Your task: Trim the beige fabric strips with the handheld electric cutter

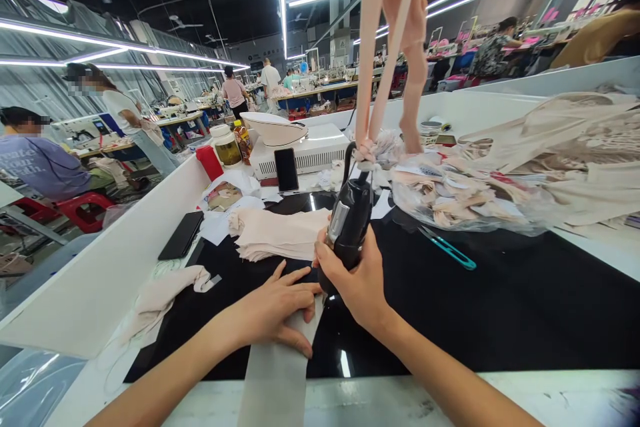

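Note:
My right hand (358, 280) is wrapped around a black handheld power tool (350, 220) with a silver plate on its side. The tool stands nearly upright, and its working end is hidden behind my hand. A cord and pink fabric strips (373, 47) run up from its top. My left hand (275, 313) lies with fingers spread on a pale fabric strip (277, 373), just left of the tool. That strip runs over the table's front edge. Behind my hands lies a stack of light pink fabric pieces (283, 232).
Teal thread snips (453, 250) lie on the black work surface (500, 307). Bagged fabric scraps (450, 190) are behind them. A dark phone (181, 236) rests at left, another phone (287, 169) leans against a white machine (320, 147). White side walls (100, 293) border the table.

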Demonstrator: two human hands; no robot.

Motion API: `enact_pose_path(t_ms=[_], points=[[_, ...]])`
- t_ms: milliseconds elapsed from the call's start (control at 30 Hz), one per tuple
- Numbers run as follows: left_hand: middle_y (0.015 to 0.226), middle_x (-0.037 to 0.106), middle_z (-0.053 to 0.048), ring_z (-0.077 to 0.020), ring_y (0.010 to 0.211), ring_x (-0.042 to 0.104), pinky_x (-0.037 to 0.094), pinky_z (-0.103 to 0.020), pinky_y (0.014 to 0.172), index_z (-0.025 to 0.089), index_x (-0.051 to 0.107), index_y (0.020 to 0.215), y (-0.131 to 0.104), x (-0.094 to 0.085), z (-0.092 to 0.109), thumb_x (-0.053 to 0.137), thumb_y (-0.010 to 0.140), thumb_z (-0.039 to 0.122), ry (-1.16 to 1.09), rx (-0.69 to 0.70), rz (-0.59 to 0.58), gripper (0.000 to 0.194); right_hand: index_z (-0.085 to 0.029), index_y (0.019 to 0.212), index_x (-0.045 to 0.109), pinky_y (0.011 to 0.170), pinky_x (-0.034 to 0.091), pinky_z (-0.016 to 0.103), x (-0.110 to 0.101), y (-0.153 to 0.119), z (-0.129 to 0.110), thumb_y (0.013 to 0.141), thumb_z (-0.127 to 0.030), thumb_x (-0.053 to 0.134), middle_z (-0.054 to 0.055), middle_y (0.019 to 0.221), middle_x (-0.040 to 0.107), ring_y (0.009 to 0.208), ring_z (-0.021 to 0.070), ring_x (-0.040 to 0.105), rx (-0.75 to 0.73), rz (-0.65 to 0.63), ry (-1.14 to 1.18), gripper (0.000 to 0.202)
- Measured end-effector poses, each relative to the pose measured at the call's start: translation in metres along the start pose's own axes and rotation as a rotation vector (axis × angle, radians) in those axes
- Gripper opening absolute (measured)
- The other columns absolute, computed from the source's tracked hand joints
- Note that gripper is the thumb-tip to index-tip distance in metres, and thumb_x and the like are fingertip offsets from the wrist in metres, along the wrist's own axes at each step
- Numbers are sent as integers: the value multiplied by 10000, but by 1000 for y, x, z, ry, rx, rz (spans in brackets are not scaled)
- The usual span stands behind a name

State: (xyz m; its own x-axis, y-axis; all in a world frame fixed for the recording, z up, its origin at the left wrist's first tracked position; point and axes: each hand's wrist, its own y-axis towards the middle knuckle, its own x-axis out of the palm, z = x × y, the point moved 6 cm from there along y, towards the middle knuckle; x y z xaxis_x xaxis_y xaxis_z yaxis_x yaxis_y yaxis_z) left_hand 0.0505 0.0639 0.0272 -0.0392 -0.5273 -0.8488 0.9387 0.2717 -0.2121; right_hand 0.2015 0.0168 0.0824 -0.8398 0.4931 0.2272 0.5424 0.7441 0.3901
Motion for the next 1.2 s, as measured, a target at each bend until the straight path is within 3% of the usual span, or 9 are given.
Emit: enact_pose_path(t_ms=[267, 467, 633, 733, 867, 967, 1067, 1200], points=[[1168, 707, -23, -346, 1422, 527, 172, -647, 1276, 222, 626, 923, 0, 0, 2, 937, 820, 339, 55, 54, 59, 348, -271, 1063, 583, 671, 583, 351, 5, -9, -3, 772, -375, 756, -25, 818, 644, 720, 183, 633, 19, -25, 37, 353], [1135, 718, -8, -342, 1389, 549, 242, -619, 1259, 223, 626, 926, 1, 1, 2, 937, 817, 310, 72, 78, 75, 341, -265, 1025, 597, 619, 590, 330, 8, -11, -5, 787, -334, 733, -24, 816, 648, 668, 165, 630, 33, -42, 60, 282], [1236, 715, -58, -381, 1433, 504, 280, -664, 1243, 213, 683, 983, 0, -1, 3, 929, 832, 340, 74, 80, 79, 315, -272, 1036, 587, 574, 588, 314, 9, -18, -7, 781, -344, 781, -50, 774, 650, 565, 141, 618, 58, -77, 111, 328], [1372, 668, -102, -399, 1483, 452, 308, -675, 1233, 222, 738, 1078, 0, -2, 3, 942, 815, 380, 62, 77, 85, 368, -276, 1073, 604, 605, 597, 327, 9, -24, -3, 787, -338, 794, -31, 837, 654, 621, 150, 622, 64, -88, 110, 349], [1491, 599, -114, -417, 1511, 415, 291, -686, 1242, 259, 755, 1211, 1, -4, 3, 951, 795, 445, 33, 69, 89, 496, -283, 1143, 608, 640, 602, 335, 11, -27, -1, 828, -305, 753, -5, 913, 658, 713, 169, 631, 51, -103, 102, 348], [1451, 630, -117, -417, 1507, 417, 272, -686, 1252, 259, 751, 1241, 1, -5, 4, 958, 779, 475, 11, 62, 81, 551, -281, 1131, 604, 624, 597, 332, 11, -27, -6, 820, -307, 766, -18, 873, 646, 687, 165, 624, 54, -100, 131, 352], [1360, 683, -104, -404, 1529, 390, 271, -661, 1264, 254, 744, 1251, 1, -4, 5, 960, 780, 452, -1, 53, 52, 554, -277, 1111, 602, 612, 592, 330, 12, -29, -13, 825, -297, 768, -37, 805, 637, 633, 154, 614, 52, -112, 161, 332], [1410, 672, -79, -403, 1535, 386, 249, -644, 1280, 278, 760, 1232, 3, -5, 5, 986, 746, 397, -38, 27, 39, 549, -274, 1071, 621, 662, 610, 353, 12, -33, -16, 808, -281, 755, -34, 785, 655, 661, 167, 649, 33, -115, 153, 295]])
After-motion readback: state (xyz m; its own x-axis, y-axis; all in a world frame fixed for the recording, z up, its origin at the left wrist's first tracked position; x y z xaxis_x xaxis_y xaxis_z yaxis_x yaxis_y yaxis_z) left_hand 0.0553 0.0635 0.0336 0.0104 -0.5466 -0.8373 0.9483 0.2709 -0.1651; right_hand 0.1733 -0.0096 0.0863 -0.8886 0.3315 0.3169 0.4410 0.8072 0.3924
